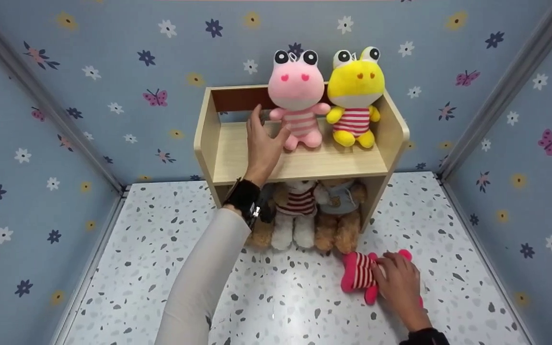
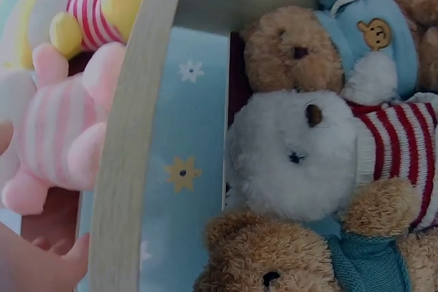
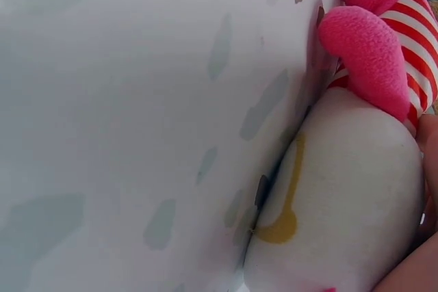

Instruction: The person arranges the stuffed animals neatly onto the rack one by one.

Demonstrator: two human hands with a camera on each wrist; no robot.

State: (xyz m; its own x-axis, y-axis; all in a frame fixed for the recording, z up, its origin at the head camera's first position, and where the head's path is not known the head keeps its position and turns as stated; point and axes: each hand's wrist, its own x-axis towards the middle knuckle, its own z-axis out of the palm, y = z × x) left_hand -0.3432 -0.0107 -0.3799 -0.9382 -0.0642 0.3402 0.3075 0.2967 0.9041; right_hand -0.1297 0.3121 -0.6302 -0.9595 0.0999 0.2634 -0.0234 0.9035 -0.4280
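On the upper shelf a pale pink plush toy (image 1: 300, 120) with bulging eyes and a striped body sits upright. My left hand (image 1: 264, 146) is beside it on its left, fingers apart, the thumb right at its side. The left wrist view shows the same pink plush (image 2: 61, 128) with part of my left hand (image 2: 41, 261) below. At the front right, my right hand (image 1: 398, 282) grips the head of a hot pink plush toy (image 1: 364, 270) in a red-striped shirt, lying on the terrazzo-look surface. Its white muzzle (image 3: 342, 196) fills the right wrist view; my fingers cover much of the head.
A yellow plush toy (image 1: 355, 98) sits at the right end of the wooden shelf unit (image 1: 237, 160). Below it sit a white bear (image 2: 294, 162), a brown bear in light blue (image 2: 294, 49) and one in teal (image 2: 267, 258). Flowered panels (image 1: 151, 120) stand around.
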